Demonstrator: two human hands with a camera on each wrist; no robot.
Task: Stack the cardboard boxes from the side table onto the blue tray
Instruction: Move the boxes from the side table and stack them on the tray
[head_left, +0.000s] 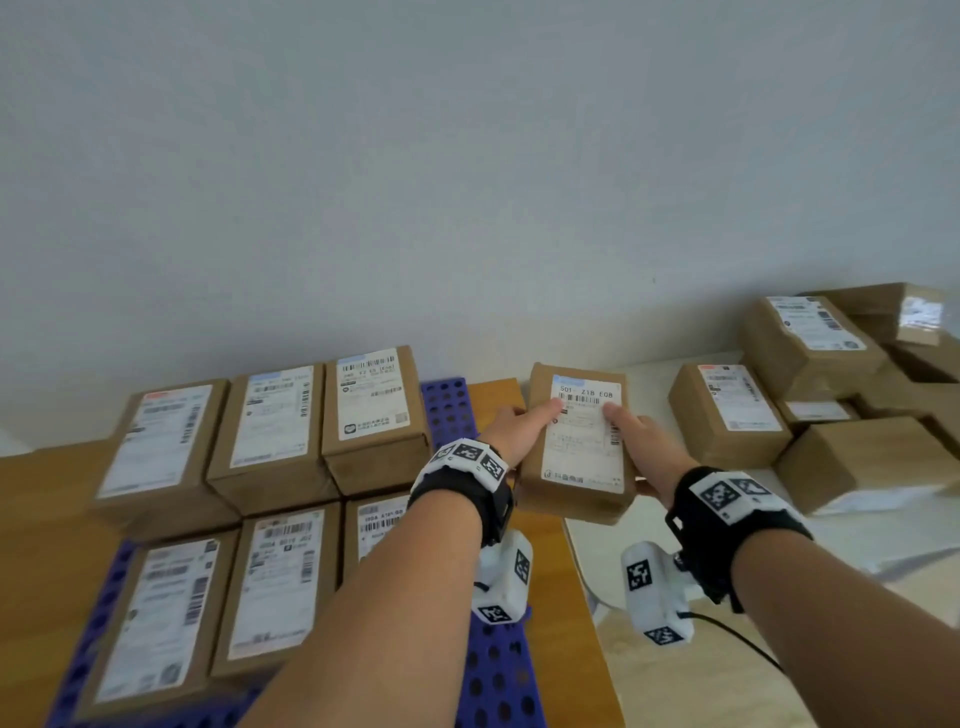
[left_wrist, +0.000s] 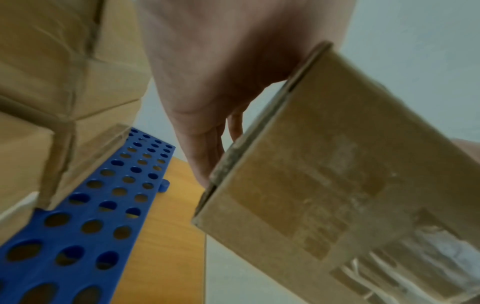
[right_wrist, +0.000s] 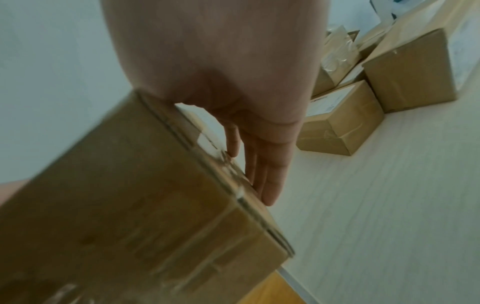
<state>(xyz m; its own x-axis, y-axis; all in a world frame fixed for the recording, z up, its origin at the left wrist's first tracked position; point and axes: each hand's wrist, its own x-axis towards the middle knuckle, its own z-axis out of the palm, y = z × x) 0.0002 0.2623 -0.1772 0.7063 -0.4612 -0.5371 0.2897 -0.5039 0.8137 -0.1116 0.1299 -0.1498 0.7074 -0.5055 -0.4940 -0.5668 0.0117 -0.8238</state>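
A box (head_left: 576, 441) is held in the air between the left hand (head_left: 511, 431) and right hand (head_left: 641, 441), thumbs laid on its label, fingers flat along its sides. It is carried over the gap between the side table (head_left: 649, 379) and the blue tray (head_left: 449, 410). Since only side pressure is applied, the box could slip, or the stacked boxes (head_left: 371, 415) at left could be knocked.

Both bare forearms reach forward, a tracker band on each wrist. The left hand (head_left: 511, 431) and right hand (head_left: 644, 436) clamp a cardboard box (head_left: 576, 441) between them, thumbs laid across its label, fingers straight down its sides
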